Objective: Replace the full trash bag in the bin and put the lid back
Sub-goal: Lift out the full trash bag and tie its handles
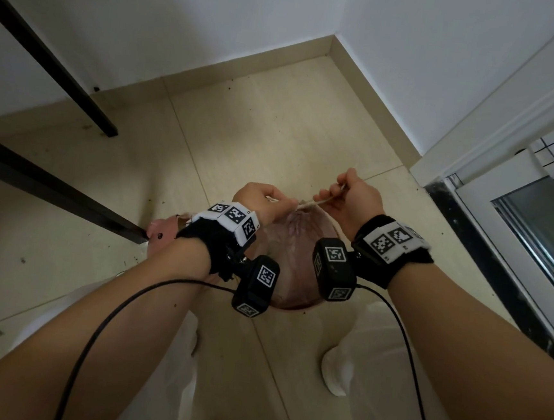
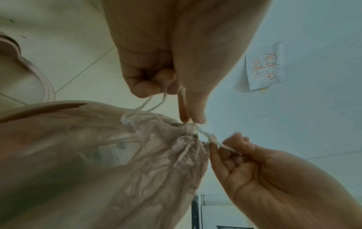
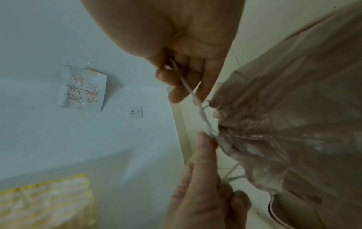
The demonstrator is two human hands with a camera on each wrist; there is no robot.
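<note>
A translucent pink trash bag [image 1: 294, 245] sits in the bin, its mouth gathered shut by a white drawstring [image 1: 320, 201]. My left hand [image 1: 286, 204] pinches the knot at the bag's neck [image 2: 192, 126] with thumb and forefinger, and its other fingers curl round string loops [image 2: 156, 99]. My right hand [image 1: 334, 194] pinches the other end of the string [image 3: 188, 88] and holds it taut, up and to the right. Only a dark strip of the bin's rim [image 1: 297, 307] shows below the bag. The pink lid [image 1: 161, 233] lies on the floor to the left, partly hidden by my left wrist.
Black table legs [image 1: 53, 190] cross the floor at the left, one ending by the lid. A white door frame with a glass panel [image 1: 503, 213] stands at the right. My feet in white [image 1: 335, 369] stand close behind the bin. A handwritten note [image 2: 264, 66] hangs on the wall.
</note>
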